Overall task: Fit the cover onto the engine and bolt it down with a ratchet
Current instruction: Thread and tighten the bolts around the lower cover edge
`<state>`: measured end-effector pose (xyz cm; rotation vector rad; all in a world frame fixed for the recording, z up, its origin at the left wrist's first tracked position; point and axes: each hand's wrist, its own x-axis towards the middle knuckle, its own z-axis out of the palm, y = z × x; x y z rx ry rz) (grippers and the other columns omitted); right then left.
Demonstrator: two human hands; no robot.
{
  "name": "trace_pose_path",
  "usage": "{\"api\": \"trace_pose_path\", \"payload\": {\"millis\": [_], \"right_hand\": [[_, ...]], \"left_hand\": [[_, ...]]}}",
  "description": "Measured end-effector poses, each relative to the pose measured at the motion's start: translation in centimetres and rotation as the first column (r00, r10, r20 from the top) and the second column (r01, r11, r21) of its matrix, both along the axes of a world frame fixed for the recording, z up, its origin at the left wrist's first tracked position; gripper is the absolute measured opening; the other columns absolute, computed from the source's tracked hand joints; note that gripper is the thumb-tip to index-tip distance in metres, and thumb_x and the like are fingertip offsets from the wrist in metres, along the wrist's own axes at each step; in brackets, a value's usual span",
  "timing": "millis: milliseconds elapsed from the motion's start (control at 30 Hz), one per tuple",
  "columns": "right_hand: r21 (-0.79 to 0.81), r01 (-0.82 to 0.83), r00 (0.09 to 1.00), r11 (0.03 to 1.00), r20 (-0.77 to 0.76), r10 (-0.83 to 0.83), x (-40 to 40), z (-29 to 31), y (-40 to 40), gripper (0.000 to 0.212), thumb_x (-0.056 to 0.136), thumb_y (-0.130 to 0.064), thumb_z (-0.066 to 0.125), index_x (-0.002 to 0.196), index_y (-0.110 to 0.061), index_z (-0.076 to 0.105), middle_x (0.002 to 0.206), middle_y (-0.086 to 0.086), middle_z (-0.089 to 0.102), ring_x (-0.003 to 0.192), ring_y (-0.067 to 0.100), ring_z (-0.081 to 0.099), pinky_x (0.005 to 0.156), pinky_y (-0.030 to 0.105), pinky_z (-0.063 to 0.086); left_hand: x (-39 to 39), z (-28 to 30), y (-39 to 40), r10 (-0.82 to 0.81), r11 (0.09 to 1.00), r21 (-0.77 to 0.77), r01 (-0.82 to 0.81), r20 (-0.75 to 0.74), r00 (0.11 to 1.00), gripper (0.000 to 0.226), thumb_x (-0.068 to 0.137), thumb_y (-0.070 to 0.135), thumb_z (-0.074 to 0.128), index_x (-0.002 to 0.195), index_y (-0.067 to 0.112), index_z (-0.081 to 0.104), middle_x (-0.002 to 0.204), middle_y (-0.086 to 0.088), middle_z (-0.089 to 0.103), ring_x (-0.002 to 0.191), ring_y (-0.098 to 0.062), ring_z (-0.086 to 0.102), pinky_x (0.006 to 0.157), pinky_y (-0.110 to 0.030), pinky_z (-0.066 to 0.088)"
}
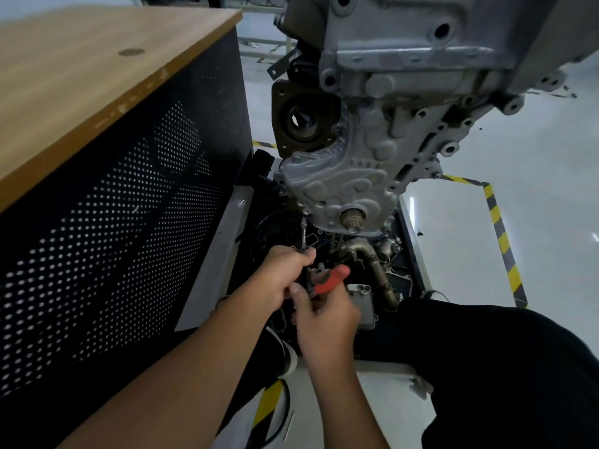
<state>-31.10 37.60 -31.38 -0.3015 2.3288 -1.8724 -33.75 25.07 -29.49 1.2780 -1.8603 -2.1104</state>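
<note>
Pale grey glossy floor [534,196], light glare on it at right. Yellow-black hazard tape [499,234] runs along it, turning a corner at right; another strip [269,400] sits low centre. Left side: cabinet with wood-grain top [81,69] and black perforated metal side panel [123,222]. White metal frame rails [259,50] in the far background, blurry.

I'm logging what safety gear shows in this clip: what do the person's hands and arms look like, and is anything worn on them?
Both the left hand and the right hand are bare, with no gloves. Both forearms are uncovered as far as the frame shows, with no sleeve in view. I can make out no watch or ring; a thin dark mark at the left wrist is too blurred to identify.
</note>
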Motion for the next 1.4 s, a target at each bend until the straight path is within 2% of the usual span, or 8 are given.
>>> {"api": "trace_pose_path", "payload": {"millis": [133,233,500,767,1000,1100,1267,1400], "right_hand": [[-0.536,0.391,0.597,0.748,0.766,0.237,0.2,1.9,-0.2,0.014,0.094,-0.011,0.069,0.102,-0.001,0.068,0.078,0.011,0.074,0.058,0.016,0.066,0.053,0.030,0.060],[-0.558,0.679,0.315,0.477,0.808,0.497,-0.6,2.9,-0.1,0.020,0.098,-0.012,0.062,0.105,0.007,0.065,0.072,0.017,0.069,0.048,0.011,0.062,0.045,0.025,0.058],[-0.152,-0.043,0.962,0.987,0.260,0.082,-0.6,2.4,0.3,0.025,0.089,-0.022,0.077,0.105,-0.016,0.059,0.087,0.013,0.073,0.060,0.025,0.074,0.059,0.043,0.063],[-0.654,0.623,0.332,0.428,0.717,0.613,-1.1,4.0,1.0,0.028,0.103,-0.020,0.055,0.106,0.007,0.061,0.079,0.029,0.064,0.046,0.012,0.059,0.041,0.016,0.050],[-0.019,-0.031,0.992,0.999,0.123,0.033,-0.4,3.3,0.8,0.014,0.094,-0.020,0.072,0.099,-0.021,0.059,0.076,0.004,0.072,0.061,0.017,0.073,0.058,0.038,0.063],[-0.399,0.150,0.880,0.905,0.470,0.061,-0.5,4.1,0.6,0.008,0.099,-0.019,0.066,0.103,-0.014,0.060,0.072,0.006,0.071,0.054,0.016,0.068,0.049,0.031,0.058],[-0.593,0.764,0.269,0.256,0.653,0.708,-1.1,3.5,0.9,0.031,0.104,-0.025,0.052,0.124,-0.002,0.051,0.064,0.021,0.060,0.038,0.008,0.054,0.040,0.012,0.046],[-0.608,0.400,0.599,0.686,0.740,0.306,0.6,2.8,-0.6,0.023,0.100,-0.016,0.062,0.115,0.001,0.063,0.079,0.012,0.071,0.051,0.013,0.065,0.049,0.027,0.058]], "left_hand": [[0.3,0.4,0.2,0.032,0.999,0.014,-0.031,-0.070,0.997,0.028,0.088,0.031,0.076,0.080,0.006,0.066,0.056,-0.008,0.064,0.042,-0.018,0.058,0.043,-0.022,0.045],[0.3,1.1,-0.1,-0.004,0.989,0.144,0.017,-0.084,0.996,0.028,0.090,0.036,0.073,0.079,0.011,0.068,0.057,-0.005,0.064,0.040,-0.015,0.057,0.038,-0.021,0.041],[-0.3,0.5,0.2,0.046,0.991,-0.123,-0.057,-0.093,0.995,0.026,0.089,0.022,0.072,0.070,0.006,0.066,0.048,-0.004,0.059,0.039,-0.016,0.054,0.046,-0.019,0.041],[1.0,1.3,0.6,0.014,0.959,0.283,0.014,-0.096,0.995,0.037,0.089,0.048,0.068,0.088,0.011,0.070,0.065,-0.005,0.066,0.034,-0.012,0.050,0.033,-0.016,0.034],[0.7,0.5,1.6,-0.004,0.998,0.062,0.010,-0.095,0.995,0.042,0.096,0.046,0.062,0.088,0.005,0.063,0.067,-0.011,0.059,0.047,-0.021,0.055,0.050,-0.025,0.042],[0.5,1.1,1.4,0.039,0.995,0.094,-0.031,-0.092,0.995,0.039,0.092,0.044,0.068,0.080,0.007,0.060,0.059,-0.009,0.059,0.035,-0.018,0.049,0.039,-0.018,0.037],[0.8,2.4,0.8,-0.029,0.978,0.203,0.046,-0.085,0.996,0.030,0.098,0.033,0.061,0.093,0.003,0.063,0.082,-0.016,0.072,0.032,-0.011,0.045,0.032,-0.014,0.026],[1.3,2.4,0.3,0.024,1.000,0.001,-0.024,-0.016,1.000,0.027,0.097,0.028,0.063,0.091,0.002,0.065,0.069,-0.014,0.068,0.038,-0.017,0.055,0.037,-0.019,0.037]]}}
